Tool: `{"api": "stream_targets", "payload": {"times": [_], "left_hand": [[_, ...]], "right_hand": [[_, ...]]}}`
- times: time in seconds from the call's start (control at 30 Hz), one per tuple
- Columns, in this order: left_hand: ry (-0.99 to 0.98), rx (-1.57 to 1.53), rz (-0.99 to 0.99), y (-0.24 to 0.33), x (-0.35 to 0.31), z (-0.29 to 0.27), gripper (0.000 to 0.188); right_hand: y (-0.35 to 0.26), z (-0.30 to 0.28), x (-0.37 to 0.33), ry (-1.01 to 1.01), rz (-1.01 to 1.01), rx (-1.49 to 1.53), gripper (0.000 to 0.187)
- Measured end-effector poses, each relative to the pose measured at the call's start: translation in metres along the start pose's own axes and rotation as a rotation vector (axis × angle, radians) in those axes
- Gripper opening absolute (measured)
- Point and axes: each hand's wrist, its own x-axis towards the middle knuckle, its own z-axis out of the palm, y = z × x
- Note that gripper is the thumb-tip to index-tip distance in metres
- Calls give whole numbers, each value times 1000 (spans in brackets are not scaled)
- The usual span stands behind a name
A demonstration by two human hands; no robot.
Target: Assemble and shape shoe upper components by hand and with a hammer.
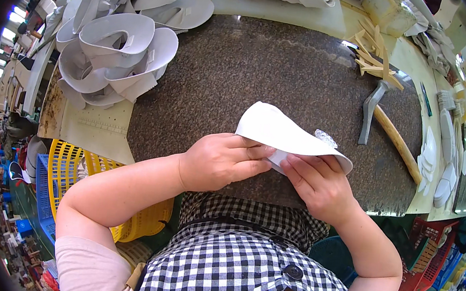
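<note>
A smooth white shoe upper [274,128] is held up in front of me, above the near part of a dark speckled stone slab [211,81]. A silvery glittering patch [326,138] shows at its far right edge. My left hand [211,160] grips the near left edge, with the fingers bent under it. My right hand [319,186] pinches the near right edge, its fingers closed along the fold. The fingertips of both hands are partly hidden by the upper, and so is its underside.
Piled white-grey uppers [116,39] crowd the far left. A hammer [395,140] with a wooden handle lies to the right, beside yellowish strips [370,52]. Thin white pieces [428,154] lie at the right edge. A yellow basket [69,165] stands below left, a red crate [428,257] below right.
</note>
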Motion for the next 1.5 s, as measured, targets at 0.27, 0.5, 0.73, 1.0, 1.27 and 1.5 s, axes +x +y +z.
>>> {"api": "stream_targets", "payload": {"times": [0.27,0.5,0.73,1.0,1.27,1.5], "left_hand": [[-195,118,-200,28,24,-2,57],[-310,10,-136,37,30,13,66],[-407,11,-185,39,41,20,81],[-458,-202,-189,64,54,27,79],[-205,-287,-209,64,35,14,64],[-207,87,-99,60,28,1,43]], "right_hand": [[-1,-9,-10,-57,40,119,36],[8,-23,-17,456,365,-45,41],[7,-8,-12,253,939,441,20],[13,-1,-16,284,924,379,20],[-19,-22,-16,92,1133,631,24],[-27,-48,-27,71,698,195,15]]}}
